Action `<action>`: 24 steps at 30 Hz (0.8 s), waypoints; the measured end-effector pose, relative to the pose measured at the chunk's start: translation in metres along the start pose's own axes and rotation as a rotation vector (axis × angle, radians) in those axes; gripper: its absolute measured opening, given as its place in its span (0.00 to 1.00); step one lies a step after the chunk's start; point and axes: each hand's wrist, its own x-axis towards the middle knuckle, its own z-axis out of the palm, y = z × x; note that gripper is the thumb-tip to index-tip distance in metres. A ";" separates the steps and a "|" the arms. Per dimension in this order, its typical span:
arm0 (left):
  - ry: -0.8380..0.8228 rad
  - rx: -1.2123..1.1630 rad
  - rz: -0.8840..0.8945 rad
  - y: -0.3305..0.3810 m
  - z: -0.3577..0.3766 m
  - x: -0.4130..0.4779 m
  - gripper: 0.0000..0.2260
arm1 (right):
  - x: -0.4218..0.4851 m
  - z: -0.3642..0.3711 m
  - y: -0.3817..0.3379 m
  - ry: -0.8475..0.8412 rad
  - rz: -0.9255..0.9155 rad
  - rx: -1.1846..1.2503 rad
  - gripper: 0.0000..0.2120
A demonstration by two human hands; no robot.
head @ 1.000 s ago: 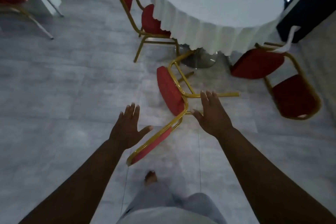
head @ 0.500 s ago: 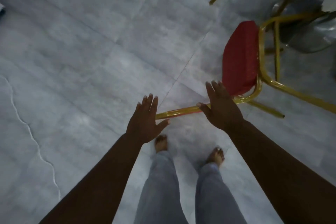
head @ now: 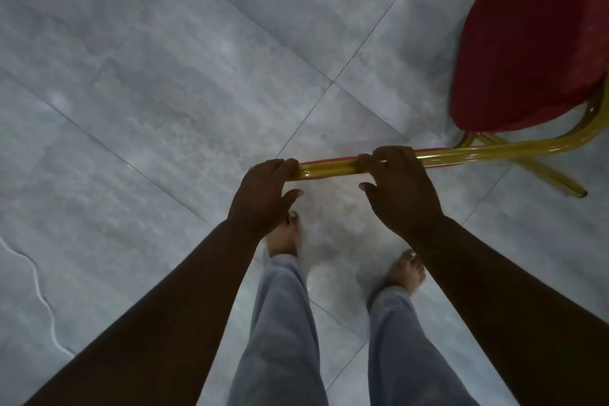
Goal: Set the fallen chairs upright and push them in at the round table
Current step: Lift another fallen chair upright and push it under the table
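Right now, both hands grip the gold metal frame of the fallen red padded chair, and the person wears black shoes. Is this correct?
Not entirely. The head view shows bare feet on the grey tiled floor, not black shoes. The rest holds: the left hand and right hand both grip the gold metal frame of the fallen red padded chair.

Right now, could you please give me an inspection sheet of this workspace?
Surface: grey tiled floor.
Job's things: chair, red seat, tipped over, not upright.
Clutter: nothing seen.
Grippers: left hand and right hand both grip the chair's gold rail, fingers curled over it.
Cables: thin white line on the floor, cord or crack, cannot tell.
Surroundings: bare feet and grey trousers below the rail.
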 end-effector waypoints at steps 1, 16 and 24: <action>0.037 -0.023 -0.003 -0.001 0.004 0.004 0.20 | 0.004 0.002 0.001 0.029 0.007 -0.010 0.22; 0.143 -0.001 0.077 0.025 -0.005 0.006 0.10 | 0.013 -0.016 -0.014 -0.015 0.005 -0.090 0.13; 0.161 0.052 0.084 0.089 -0.059 -0.025 0.14 | -0.011 -0.079 -0.037 0.027 -0.151 -0.009 0.10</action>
